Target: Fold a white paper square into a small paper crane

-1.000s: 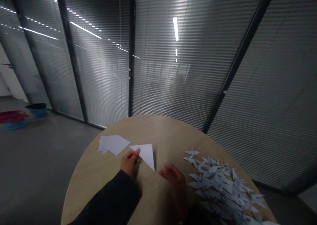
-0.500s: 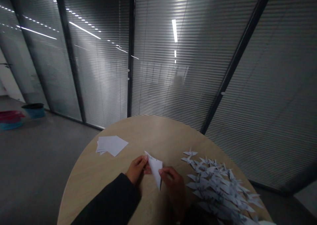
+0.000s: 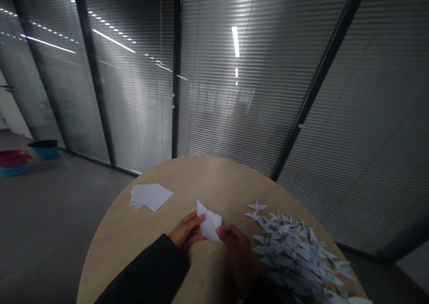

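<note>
A partly folded sheet of white paper (image 3: 209, 224) is held up over the round wooden table (image 3: 197, 174), between my two hands. My left hand (image 3: 185, 231) pinches its left side, thumb on the front and fingers behind. The right edge is gripped by my right hand (image 3: 235, 246), thumb and forefinger closed on it. To the right of my right hand lies a spread of folded paper cranes (image 3: 295, 250). Up and to the left of my left hand rests a small stack of white paper sheets (image 3: 152, 196).
Glass partition walls with blinds (image 3: 231, 116) stand just behind the table. On the floor at the far left are a blue bin with a dark liner (image 3: 47, 150) and a blue bin with a red liner (image 3: 13, 162).
The paper has been opened out from a narrow pointed shape into a wider one, its lower point no longer hanging down. Both hands keep their hold on it.
</note>
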The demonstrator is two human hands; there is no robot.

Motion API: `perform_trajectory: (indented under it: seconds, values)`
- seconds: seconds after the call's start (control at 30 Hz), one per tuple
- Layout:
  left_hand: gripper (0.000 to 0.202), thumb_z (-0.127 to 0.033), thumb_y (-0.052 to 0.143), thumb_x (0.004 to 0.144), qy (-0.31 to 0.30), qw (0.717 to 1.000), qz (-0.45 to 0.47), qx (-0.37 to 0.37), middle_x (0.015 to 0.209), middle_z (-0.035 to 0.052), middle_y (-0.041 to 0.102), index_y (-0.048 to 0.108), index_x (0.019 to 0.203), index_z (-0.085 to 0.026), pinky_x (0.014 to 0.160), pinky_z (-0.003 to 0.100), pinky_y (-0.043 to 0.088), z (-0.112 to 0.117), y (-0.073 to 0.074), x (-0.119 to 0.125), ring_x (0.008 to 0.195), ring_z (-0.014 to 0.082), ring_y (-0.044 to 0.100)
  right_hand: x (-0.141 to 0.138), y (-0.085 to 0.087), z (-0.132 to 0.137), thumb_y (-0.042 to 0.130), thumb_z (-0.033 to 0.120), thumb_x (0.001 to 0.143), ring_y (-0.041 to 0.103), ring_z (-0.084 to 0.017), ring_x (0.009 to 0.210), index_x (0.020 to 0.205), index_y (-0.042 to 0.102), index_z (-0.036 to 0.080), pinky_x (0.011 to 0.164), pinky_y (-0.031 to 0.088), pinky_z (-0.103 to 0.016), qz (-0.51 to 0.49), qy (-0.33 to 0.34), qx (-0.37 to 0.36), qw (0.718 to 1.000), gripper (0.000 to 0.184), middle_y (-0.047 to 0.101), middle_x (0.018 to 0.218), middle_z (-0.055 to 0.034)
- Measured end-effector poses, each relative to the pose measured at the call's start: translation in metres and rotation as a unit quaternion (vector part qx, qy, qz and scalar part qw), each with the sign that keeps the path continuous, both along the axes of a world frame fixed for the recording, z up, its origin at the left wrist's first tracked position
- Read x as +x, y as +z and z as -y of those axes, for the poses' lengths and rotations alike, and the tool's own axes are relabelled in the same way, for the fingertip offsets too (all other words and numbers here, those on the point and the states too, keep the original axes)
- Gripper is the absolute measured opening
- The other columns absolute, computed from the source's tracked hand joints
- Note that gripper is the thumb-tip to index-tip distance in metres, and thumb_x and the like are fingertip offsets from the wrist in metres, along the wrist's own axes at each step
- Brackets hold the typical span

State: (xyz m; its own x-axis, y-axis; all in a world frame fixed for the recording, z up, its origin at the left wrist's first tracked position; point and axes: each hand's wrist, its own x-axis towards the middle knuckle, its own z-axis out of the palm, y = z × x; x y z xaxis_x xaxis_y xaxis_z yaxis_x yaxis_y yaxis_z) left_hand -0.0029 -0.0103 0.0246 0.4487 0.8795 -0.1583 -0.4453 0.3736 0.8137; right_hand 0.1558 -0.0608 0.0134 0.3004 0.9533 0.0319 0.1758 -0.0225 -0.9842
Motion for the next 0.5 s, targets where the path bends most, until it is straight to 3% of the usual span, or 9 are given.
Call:
perform_trajectory:
  seconds: [0.17,0.33,0.5]
  values:
    - [0.049,-0.025,0.08,0.056,0.007,1.0,0.003,-0.004,0.083,0.009,0.073,0.063,0.099,-0.012,0.064,0.034,0.055,-0.002,-0.007,0.003,0.072,0.0225,0.067,0.002,-0.009,-0.003,0.064,0.052,0.069,0.059,-0.017,0.061,0.071,0.064,0.019,0.056,0.044,-0.025,-0.082,-0.013,0.044,0.996,0.033,0.064,0.062,0.0007]
    - [0.062,-0.029,0.085,0.054,-0.028,0.997,-0.012,0.072,0.097,0.0114,0.071,0.058,0.108,-0.015,0.065,0.038,0.055,0.0,-0.013,0.003,0.083,0.0293,0.068,0.002,-0.011,-0.003,0.063,0.055,0.07,0.062,-0.019,0.063,0.079,0.061,0.02,0.054,0.048,-0.026,-0.138,-0.023,0.051,0.989,0.037,0.067,0.07,-0.0007]
    - [0.06,-0.033,0.085,0.055,-0.039,0.99,-0.026,0.13,0.098,0.0111,0.072,0.061,0.107,-0.014,0.07,0.034,0.053,-0.003,-0.017,0.001,0.088,0.0284,0.066,0.003,-0.007,-0.002,0.065,0.055,0.068,0.064,-0.021,0.068,0.08,0.06,0.02,0.057,0.052,-0.028,-0.153,-0.055,0.052,0.985,0.037,0.067,0.074,-0.0019]
